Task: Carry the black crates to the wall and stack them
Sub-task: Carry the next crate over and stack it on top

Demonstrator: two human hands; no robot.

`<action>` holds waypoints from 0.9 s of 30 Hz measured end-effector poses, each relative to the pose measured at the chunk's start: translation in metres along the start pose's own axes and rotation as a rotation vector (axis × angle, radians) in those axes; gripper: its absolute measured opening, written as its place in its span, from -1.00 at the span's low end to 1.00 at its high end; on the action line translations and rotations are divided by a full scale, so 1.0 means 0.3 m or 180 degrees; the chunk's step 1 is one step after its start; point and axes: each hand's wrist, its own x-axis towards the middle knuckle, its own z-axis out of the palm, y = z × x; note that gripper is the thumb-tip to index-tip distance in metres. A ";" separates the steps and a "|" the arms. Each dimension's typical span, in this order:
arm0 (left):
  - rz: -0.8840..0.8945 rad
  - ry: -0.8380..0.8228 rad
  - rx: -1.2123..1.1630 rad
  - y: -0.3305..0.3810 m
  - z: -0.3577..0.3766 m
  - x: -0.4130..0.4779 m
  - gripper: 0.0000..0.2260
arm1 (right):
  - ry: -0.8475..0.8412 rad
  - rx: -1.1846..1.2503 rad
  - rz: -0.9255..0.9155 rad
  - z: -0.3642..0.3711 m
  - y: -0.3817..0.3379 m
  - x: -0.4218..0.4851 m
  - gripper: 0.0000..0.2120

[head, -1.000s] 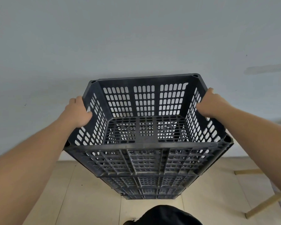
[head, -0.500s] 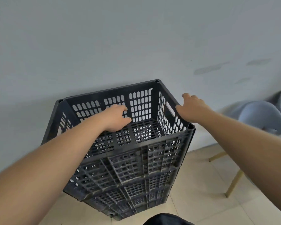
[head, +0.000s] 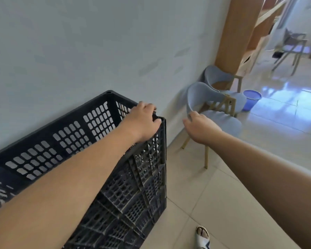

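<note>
A pale blue-grey moulded chair with light wooden legs (head: pixel 221 120) stands on a glossy beige tiled floor (head: pixel 223 203), with a second chair of the same kind (head: pixel 216 76) just behind it. A blue plastic bucket (head: pixel 251 99) sits near the pair. A tall light-wood shelving unit (head: pixel 232 33) rises beyond them, and a grey-framed chair (head: pixel 293 45) stands well apart, farther back.

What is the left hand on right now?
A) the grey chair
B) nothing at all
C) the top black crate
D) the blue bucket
C: the left hand grips the rim of the top crate at its near right corner, while the right hand hangs free beside the stack and holds nothing.
</note>
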 end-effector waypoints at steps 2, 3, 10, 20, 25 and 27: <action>0.0269 -0.0029 0.0055 0.082 0.029 0.011 -0.49 | 0.0227 0.0026 0.0227 -0.024 0.093 -0.068 -0.61; 0.0414 -0.0049 0.0086 0.131 0.046 0.015 -0.49 | 0.0286 0.0049 0.0369 -0.038 0.145 -0.101 -0.61; 0.1204 -0.0352 0.0151 0.544 0.229 0.022 -0.51 | 0.0665 0.0207 0.1332 -0.175 0.533 -0.341 -0.52; 0.2238 -0.0816 0.0446 1.388 0.588 -0.132 -0.49 | 0.1017 0.0116 0.2477 -0.431 1.206 -0.892 -0.47; 0.2813 -0.1080 0.0574 1.826 0.777 -0.313 -0.46 | 0.1126 0.0085 0.3141 -0.538 1.530 -1.235 -0.45; 0.3042 -0.1179 0.0618 1.987 0.843 -0.386 -0.46 | 0.1173 0.0073 0.3408 -0.567 1.637 -1.369 -0.44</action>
